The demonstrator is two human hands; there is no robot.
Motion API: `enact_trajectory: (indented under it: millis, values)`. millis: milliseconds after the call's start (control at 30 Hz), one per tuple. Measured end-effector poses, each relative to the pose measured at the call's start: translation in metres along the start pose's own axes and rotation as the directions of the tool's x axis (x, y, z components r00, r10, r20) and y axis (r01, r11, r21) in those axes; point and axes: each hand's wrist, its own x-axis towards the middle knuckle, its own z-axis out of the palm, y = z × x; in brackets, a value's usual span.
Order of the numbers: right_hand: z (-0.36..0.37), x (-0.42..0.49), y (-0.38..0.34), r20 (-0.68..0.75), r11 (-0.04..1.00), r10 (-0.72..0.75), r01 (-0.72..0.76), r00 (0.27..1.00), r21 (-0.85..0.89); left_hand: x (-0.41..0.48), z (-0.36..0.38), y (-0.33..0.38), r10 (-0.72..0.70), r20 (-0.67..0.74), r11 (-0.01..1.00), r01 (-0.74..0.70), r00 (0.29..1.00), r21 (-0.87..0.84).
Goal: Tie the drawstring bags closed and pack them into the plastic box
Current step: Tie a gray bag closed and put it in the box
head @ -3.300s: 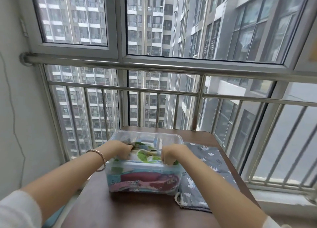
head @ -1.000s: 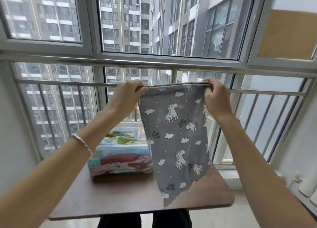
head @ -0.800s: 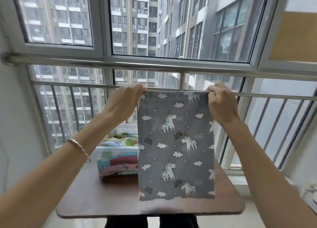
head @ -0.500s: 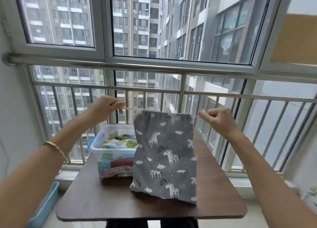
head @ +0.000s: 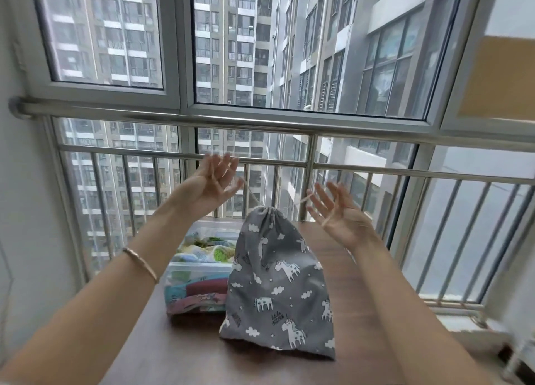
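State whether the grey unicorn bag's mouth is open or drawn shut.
Drawn shut: the grey bag is puckered tight at its top; cords run to left hand and right hand.

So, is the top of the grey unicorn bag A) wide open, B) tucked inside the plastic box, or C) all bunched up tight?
C: the grey bag stands on the table with its top gathered into a tight pucker, and the cords run up from it to the left hand and the right hand.
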Motion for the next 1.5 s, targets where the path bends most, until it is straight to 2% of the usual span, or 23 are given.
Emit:
enact_trajectory:
  millis: [133,167,233,300,400,467,533,600,667,733,800,833,900,933,967,1000,1100,1167,1233,1333,1400,1500]
  values:
    - [0.034,0.017,-0.012,0.194,0.999,-0.012,0.003,0.981,0.048,-0.002,0.036,0.005,0.028,0.169,1.0,-0.029,0.985,0.005]
    - [0.041,0.021,-0.014,0.188,1.0,0.023,-0.026,0.982,0.011,-0.004,0.044,0.007,0.029,0.213,0.998,-0.04,0.977,0.045]
    - [0.056,0.025,-0.013,0.121,0.972,0.13,-0.102,0.984,-0.21,-0.008,0.058,0.011,0.022,0.266,0.989,-0.06,0.964,0.134]
    - [0.07,0.023,-0.007,0.036,0.856,0.264,-0.217,0.964,-0.469,-0.009,0.067,0.014,-0.001,0.316,0.98,-0.061,0.949,0.189]
    - [0.083,0.02,-0.003,-0.128,0.535,0.444,-0.377,0.887,-0.756,-0.003,0.072,0.015,-0.025,0.339,0.971,-0.058,0.94,0.23]
    - [0.085,0.017,-0.004,-0.212,0.36,0.516,-0.435,0.83,-0.825,0.002,0.073,0.012,-0.031,0.334,0.966,-0.058,0.942,0.253]
    - [0.082,0.017,-0.007,-0.228,0.303,0.574,-0.463,0.787,-0.833,0.007,0.072,0.007,-0.041,0.337,0.965,-0.05,0.94,0.256]
    - [0.078,0.016,-0.01,-0.211,0.306,0.602,-0.466,0.77,-0.83,0.013,0.07,0.003,-0.062,0.358,0.971,-0.026,0.932,0.238]
    - [0.077,0.013,-0.011,-0.135,0.329,0.612,-0.406,0.779,-0.853,0.017,0.069,-0.001,-0.088,0.381,0.968,-0.01,0.92,0.249]
    - [0.08,0.009,-0.011,0.036,0.438,0.606,-0.297,0.794,-0.848,0.023,0.068,-0.006,-0.098,0.373,0.951,-0.023,0.923,0.307]
    - [0.086,0.004,-0.011,0.174,0.528,0.553,-0.181,0.815,-0.83,0.027,0.07,-0.016,-0.108,0.27,0.895,-0.025,0.957,0.445]
    - [0.089,0.002,-0.011,0.216,0.553,0.509,-0.125,0.833,-0.824,0.028,0.071,-0.022,-0.147,0.199,0.832,0.012,0.969,0.554]
    - [0.091,-0.001,-0.011,0.24,0.586,0.426,-0.064,0.872,-0.808,0.025,0.069,-0.033,-0.308,0.073,0.621,0.143,0.948,0.771]
    - [0.09,-0.001,-0.011,0.228,0.601,0.398,-0.065,0.889,-0.796,0.024,0.065,-0.038,-0.371,0.025,0.521,0.186,0.928,0.833]
    - [0.089,-0.002,-0.011,0.205,0.621,0.375,-0.081,0.904,-0.779,0.022,0.06,-0.044,-0.397,0.004,0.466,0.198,0.918,0.862]
    - [0.087,-0.002,-0.01,0.176,0.643,0.349,-0.098,0.921,-0.76,0.021,0.056,-0.05,-0.386,0.008,0.434,0.173,0.923,0.884]
    - [0.079,-0.001,-0.01,0.09,0.675,0.253,-0.109,0.963,-0.73,0.016,0.047,-0.062,-0.274,0.112,0.309,-0.023,0.955,0.951]
    - [0.074,-0.001,-0.01,0.056,0.668,0.199,-0.094,0.978,-0.739,0.014,0.042,-0.064,-0.261,0.099,0.259,-0.029,0.96,0.965]
    - [0.07,-0.002,-0.01,0.039,0.642,0.154,-0.07,0.987,-0.763,0.009,0.041,-0.064,-0.311,0.075,0.265,0.01,0.947,0.964]
    - [0.069,-0.006,-0.014,0.022,0.573,0.107,-0.043,0.994,-0.819,0.006,0.04,-0.064,-0.36,0.088,0.386,0.063,0.929,0.92]
    - [0.068,-0.008,-0.021,-0.014,0.502,0.132,-0.079,0.991,-0.861,0.006,0.038,-0.063,-0.348,0.089,0.452,0.084,0.933,0.888]
    - [0.065,-0.01,-0.025,-0.028,0.369,0.147,-0.081,0.989,-0.926,0.006,0.037,-0.06,-0.32,0.09,0.477,0.078,0.943,0.876]
